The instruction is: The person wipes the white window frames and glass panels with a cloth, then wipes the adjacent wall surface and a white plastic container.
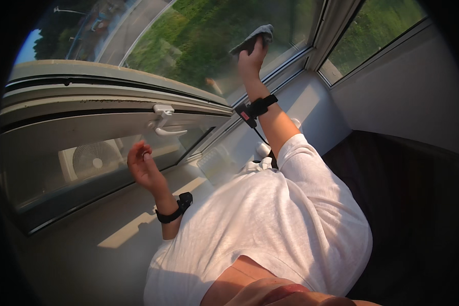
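My right hand (251, 63) reaches up and forward, gripping a folded grey cloth (257, 35) in front of a window pane (199, 49). Whether the cloth touches the glass I cannot tell. Its fingers are partly hidden behind the cloth. Lower and to the left, my left hand (145, 164) is raised with loosely curled fingers and nothing in it. Just above that hand is the white window handle (171, 132), mounted on the frame of an opened window sash (80, 130); hand and handle look apart.
A white windowsill (306, 99) runs below the glass, with white rounded objects (263, 149) near my body. Another window (371, 38) stands at the right above a pale wall (401, 84). An air-conditioner unit (93, 160) shows in the sash glass. Dark floor (397, 206) lies at right.
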Demonstrator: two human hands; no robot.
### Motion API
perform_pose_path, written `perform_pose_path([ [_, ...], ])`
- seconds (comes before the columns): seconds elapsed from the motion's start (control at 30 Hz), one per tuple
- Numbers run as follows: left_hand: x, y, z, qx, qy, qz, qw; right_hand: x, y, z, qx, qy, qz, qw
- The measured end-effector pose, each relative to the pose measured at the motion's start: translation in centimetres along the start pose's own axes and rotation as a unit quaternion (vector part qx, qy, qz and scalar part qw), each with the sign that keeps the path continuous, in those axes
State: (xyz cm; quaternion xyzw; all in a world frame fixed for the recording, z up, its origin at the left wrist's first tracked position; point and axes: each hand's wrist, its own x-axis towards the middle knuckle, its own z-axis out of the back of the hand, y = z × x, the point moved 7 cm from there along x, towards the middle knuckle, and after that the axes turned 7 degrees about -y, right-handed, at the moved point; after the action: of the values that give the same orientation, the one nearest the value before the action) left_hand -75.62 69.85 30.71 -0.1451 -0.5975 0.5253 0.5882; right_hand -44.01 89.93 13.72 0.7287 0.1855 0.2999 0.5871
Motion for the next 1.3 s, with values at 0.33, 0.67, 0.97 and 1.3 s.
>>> perform_pose_path([
  [0.33, 4.1, -7.4, -5.0, 0.153, -0.025, -0.243, 0.958, 0.8, 8.0, -1.2, -0.016, 0.045, 0.295, 0.954],
  [0.67, 6.7, -11.0, -11.7, 0.279, -0.053, -0.349, 0.893, 15.5, -3.0, 3.4, -0.049, -0.102, 0.059, 0.992],
  [0.97, 8.6, -10.8, -20.5, 0.432, -0.067, -0.303, 0.847, 24.0, -8.0, 6.7, -0.029, -0.113, 0.056, 0.992],
  [1.3, 9.0, -11.0, -22.0, 0.509, -0.101, -0.277, 0.808, 30.9, 0.3, 11.2, -0.128, -0.195, 0.202, 0.951],
])
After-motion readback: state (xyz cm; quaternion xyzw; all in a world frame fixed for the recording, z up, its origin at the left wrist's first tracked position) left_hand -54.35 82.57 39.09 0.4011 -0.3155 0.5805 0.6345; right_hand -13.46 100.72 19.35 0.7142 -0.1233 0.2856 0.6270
